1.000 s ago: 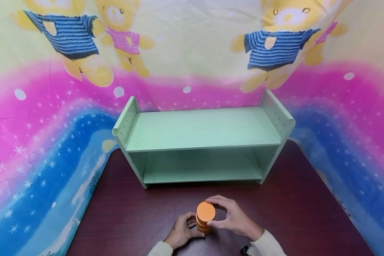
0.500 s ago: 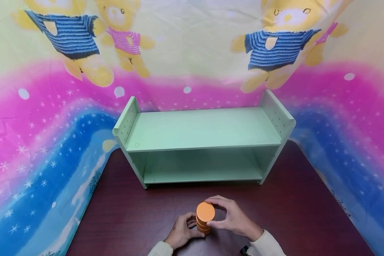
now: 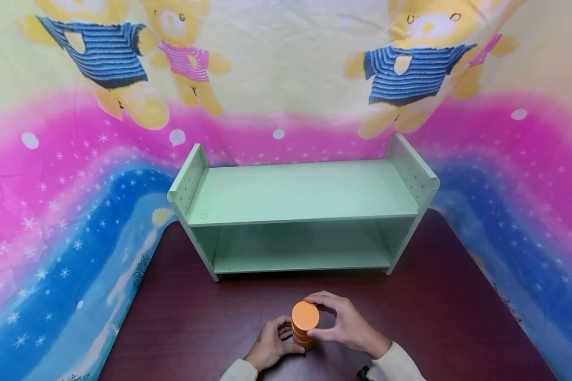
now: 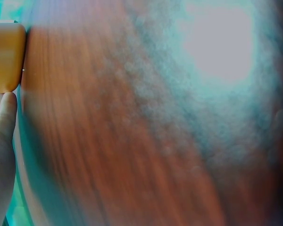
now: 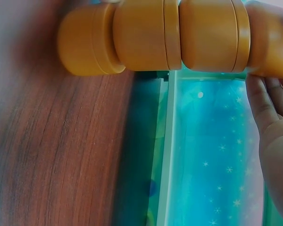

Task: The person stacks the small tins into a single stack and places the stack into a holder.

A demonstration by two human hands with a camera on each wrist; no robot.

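Note:
Several orange lidded jars stand in one upright stack on the table. My right hand [image 3: 347,325] pinches the top jar [image 3: 305,316] between thumb and fingers, from the right. Low on the stack's other side, my left hand [image 3: 271,343] holds the bottom jar [image 3: 303,344], thumb in front and fingers behind. The right wrist view shows the whole column sideways, from the lowest jar [image 5: 80,40] to the uppermost jar [image 5: 271,40] at the fingers. Only part of an orange jar [image 4: 4,56] appears at the left wrist view's edge, fingertips against it.
A pale green two-tier shelf [image 3: 305,193] stands behind the stack, with raised side panels. Dark reddish-brown table [image 3: 209,323] surrounds the hands. A cloth backdrop [image 3: 276,79] with printed bears encloses the back and both sides.
The top jar has shifted very slightly to the left, over the jars below. Both hands keep practically the same places and holds.

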